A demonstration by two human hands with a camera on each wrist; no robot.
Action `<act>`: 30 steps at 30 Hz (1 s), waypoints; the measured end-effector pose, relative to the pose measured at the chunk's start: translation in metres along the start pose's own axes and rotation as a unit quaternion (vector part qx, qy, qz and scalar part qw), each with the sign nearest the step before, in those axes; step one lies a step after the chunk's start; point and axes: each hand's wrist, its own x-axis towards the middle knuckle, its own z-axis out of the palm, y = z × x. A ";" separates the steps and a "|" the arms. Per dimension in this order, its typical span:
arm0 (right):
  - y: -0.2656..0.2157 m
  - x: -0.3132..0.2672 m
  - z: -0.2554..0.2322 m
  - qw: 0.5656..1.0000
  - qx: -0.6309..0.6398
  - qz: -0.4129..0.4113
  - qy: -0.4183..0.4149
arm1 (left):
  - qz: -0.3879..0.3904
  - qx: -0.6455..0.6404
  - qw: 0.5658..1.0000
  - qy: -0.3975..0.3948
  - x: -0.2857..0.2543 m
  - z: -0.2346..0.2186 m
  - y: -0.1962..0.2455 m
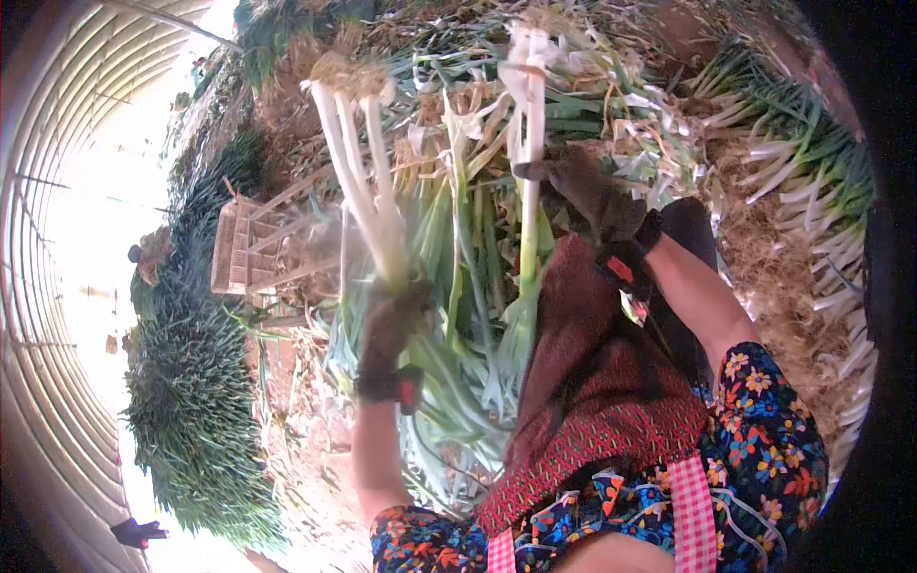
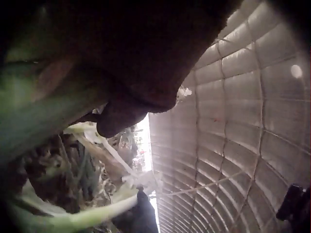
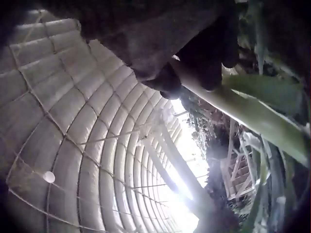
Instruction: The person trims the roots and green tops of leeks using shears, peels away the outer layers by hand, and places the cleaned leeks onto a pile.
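Observation:
My gloved left hand [image 1: 394,329] grips a bunch of several leeks [image 1: 358,181] by their green part, white stems and roots pointing up and away. My gloved right hand [image 1: 597,196] has its fingers curled round the white stem of another leek [image 1: 531,215], its root end up. In the right wrist view the dark glove [image 3: 160,53] wraps the pale stem [image 3: 243,109]. The left wrist view shows the left glove [image 2: 131,73] close up against a blurred green stem [image 2: 43,116]. More leeks with long green leaves [image 1: 439,258] lie between the two hands.
A small wooden stool [image 1: 234,246] stands at the left, beside a long heap of green leeks [image 1: 191,382]. Rows of white-stemmed leeks [image 1: 802,201] lie at the right. Peeled leaf scraps [image 1: 650,124] cover the ground ahead. The ribbed tunnel wall [image 1: 38,286] rises far left.

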 end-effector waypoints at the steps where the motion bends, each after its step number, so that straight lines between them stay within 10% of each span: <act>1: 0.007 0.007 0.000 0.996 -0.014 -0.084 -0.020 | 0.006 -0.020 0.999 -0.028 0.004 0.002 -0.009; 4: -0.018 0.011 0.017 0.985 0.160 0.065 -0.013 | 0.008 0.013 0.997 -0.077 0.008 0.031 0.002; 12: -0.017 0.032 0.050 0.992 0.101 -0.071 -0.014 | 0.022 -0.001 0.983 -0.184 0.030 0.082 0.018; 14: -0.027 0.018 0.046 0.970 0.212 0.091 -0.077 | 0.081 0.053 0.977 -0.190 0.048 0.072 -0.015; 19: 0.045 -0.009 0.067 0.959 -0.038 -0.222 -0.172 | 0.099 0.117 0.975 -0.163 0.048 0.039 -0.028; 22: 0.017 -0.018 0.042 0.884 0.157 -0.026 -0.440 | 0.066 0.097 0.984 -0.137 0.032 0.035 -0.014; 24: 0.019 -0.018 0.037 0.863 0.189 0.036 -0.467 | 0.018 0.007 0.992 -0.126 0.027 0.030 -0.015; 30: 0.097 0.043 -0.049 0.973 0.101 -0.203 -0.039 | -0.058 -0.041 0.994 -0.084 -0.017 0.007 0.015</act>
